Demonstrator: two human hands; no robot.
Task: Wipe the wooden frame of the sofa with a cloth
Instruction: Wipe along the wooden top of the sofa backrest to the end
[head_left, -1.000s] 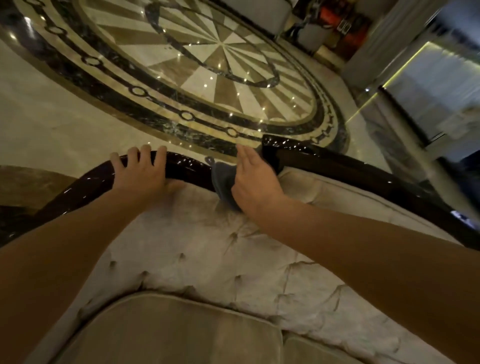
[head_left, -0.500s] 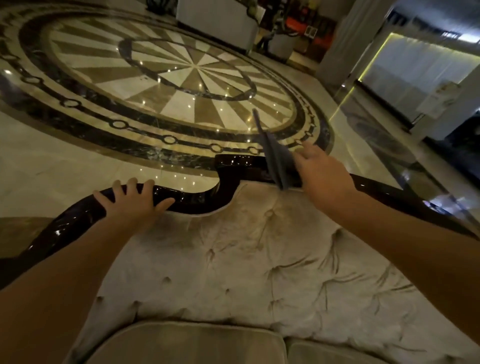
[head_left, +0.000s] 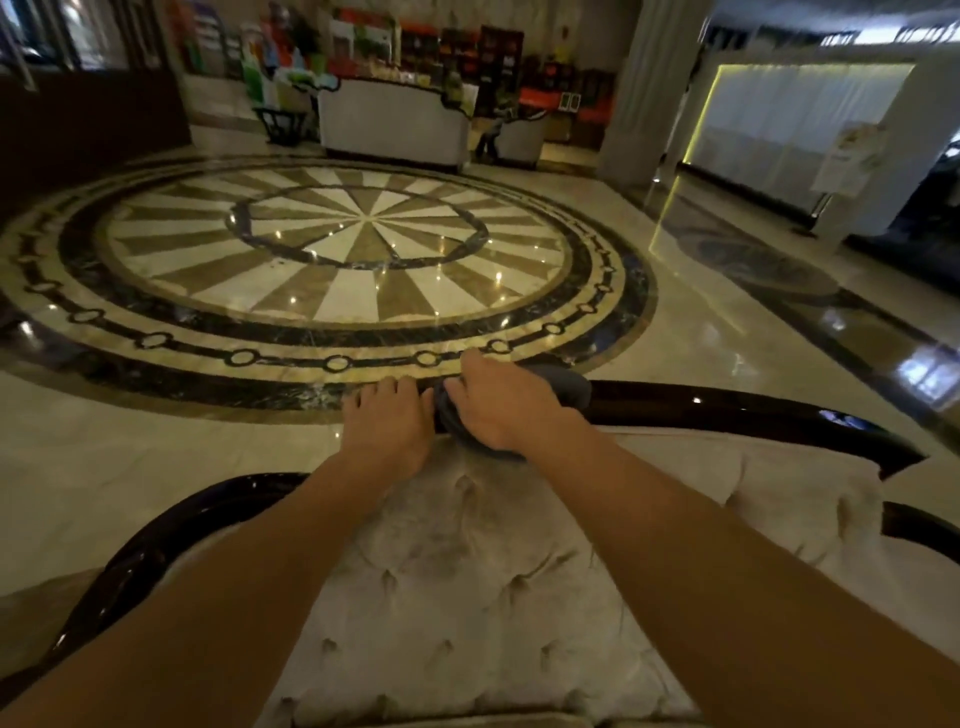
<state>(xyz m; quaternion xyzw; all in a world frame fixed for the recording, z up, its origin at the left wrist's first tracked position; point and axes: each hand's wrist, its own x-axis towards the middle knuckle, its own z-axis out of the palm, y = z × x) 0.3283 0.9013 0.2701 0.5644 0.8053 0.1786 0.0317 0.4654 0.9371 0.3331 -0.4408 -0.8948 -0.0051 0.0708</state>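
Both hands meet at the top of the sofa back, approx centre of view. Right hand is clamped over a bunched dark grey cloth, pressing it onto the glossy dark wooden frame; cloth spills out toward 2 o'clock of the hand and under the palm. Left hand lies flat w/ fingers together on the rail, just beside the right at its 9 o'clock, prob touching the cloth edge, hard to tell. Frame curves down to 7 o'clock and off to 4 o'clock. Tufted beige upholstery fills 6 o'clock, patterned marble floor at 12
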